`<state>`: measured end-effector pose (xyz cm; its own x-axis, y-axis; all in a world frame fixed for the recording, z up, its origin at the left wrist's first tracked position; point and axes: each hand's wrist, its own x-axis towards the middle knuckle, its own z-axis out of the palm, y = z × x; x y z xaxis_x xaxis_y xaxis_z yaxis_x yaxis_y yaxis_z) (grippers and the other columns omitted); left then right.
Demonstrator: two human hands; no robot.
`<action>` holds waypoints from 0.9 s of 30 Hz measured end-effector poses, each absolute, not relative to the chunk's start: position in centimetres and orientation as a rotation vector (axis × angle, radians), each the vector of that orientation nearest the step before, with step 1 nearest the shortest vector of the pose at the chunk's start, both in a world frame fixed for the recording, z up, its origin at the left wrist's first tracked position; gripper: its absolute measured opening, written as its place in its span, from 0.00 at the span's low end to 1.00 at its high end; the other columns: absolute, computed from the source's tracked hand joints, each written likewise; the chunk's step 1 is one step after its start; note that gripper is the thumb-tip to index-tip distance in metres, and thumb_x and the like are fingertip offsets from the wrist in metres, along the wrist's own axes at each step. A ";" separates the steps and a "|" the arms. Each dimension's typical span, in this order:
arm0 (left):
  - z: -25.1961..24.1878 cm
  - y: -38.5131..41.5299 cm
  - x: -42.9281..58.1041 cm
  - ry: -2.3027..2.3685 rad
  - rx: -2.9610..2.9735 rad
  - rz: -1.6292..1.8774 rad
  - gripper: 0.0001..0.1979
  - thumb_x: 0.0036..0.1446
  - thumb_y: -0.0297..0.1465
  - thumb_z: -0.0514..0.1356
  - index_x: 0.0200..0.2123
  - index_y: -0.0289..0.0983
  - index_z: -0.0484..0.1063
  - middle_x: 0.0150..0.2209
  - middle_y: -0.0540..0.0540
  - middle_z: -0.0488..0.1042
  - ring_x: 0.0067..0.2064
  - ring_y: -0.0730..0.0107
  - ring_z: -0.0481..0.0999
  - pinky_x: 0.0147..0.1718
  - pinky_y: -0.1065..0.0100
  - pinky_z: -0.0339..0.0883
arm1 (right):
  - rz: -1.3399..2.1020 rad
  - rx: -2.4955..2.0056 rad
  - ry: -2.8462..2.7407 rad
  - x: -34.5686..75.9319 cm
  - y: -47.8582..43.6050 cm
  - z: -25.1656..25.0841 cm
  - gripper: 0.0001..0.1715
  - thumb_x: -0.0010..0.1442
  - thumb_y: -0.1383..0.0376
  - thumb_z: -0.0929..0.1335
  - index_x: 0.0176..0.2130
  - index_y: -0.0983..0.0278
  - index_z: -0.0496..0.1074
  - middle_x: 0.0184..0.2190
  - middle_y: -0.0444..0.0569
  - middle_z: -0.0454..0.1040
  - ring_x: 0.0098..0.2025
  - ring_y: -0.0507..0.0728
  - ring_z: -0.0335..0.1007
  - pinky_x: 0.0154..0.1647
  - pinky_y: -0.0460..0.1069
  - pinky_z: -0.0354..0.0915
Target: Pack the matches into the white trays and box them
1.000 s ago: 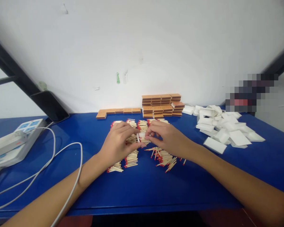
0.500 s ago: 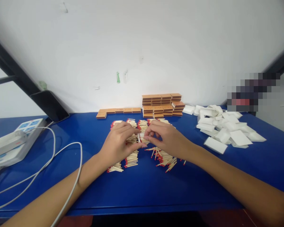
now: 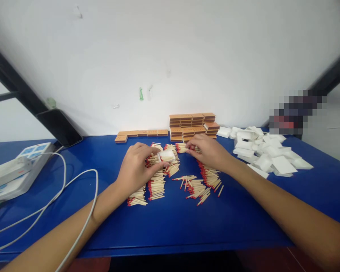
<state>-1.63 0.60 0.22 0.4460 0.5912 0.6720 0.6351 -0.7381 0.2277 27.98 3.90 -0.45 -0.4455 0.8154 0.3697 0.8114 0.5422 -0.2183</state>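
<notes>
My left hand (image 3: pixel 137 162) grips a small white matchbox tray (image 3: pixel 167 155) between thumb and fingers, its open side facing up. The tray is held just above rows of red-tipped matches (image 3: pixel 157 186). To the right, my right hand (image 3: pixel 209 152) has thumb and fingertips pinched on matches at the end of a row (image 3: pixel 181 148); how many are between the fingers is hidden. Below the right hand lie another row of matches (image 3: pixel 208 175) and a looser spread of matches (image 3: pixel 197 188).
Orange-brown matchboxes (image 3: pixel 191 130) are stacked against the wall, with a low line of matchboxes (image 3: pixel 143 133) beside them. White empty trays (image 3: pixel 268 151) lie heaped at right. At left are a power strip (image 3: pixel 31 166), a black phone-like slab (image 3: pixel 59 126) and a white cable (image 3: pixel 96 189) crossing my left forearm.
My right hand has moved away from the tray, to the right and farther back, onto the matches. My left hand still holds the tray, now more fully visible.
</notes>
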 end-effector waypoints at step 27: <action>-0.2 0.7 -1.6 -1.057 -2.673 -1.156 0.20 0.59 0.44 0.74 0.47 0.37 0.79 0.41 0.42 0.84 0.45 0.55 0.79 0.44 0.55 0.72 | 0.217 -1.228 -2.511 28.5 3.7 -0.3 0.04 0.68 0.64 0.70 0.38 0.61 0.73 0.39 0.52 0.75 0.44 0.61 0.68 0.44 0.54 0.64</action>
<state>-1.63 0.74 -0.17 0.4893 0.5720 0.6583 0.6045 -0.7665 0.2167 28.53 3.72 -0.34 -0.5705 0.7881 0.2310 0.7368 0.6154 -0.2800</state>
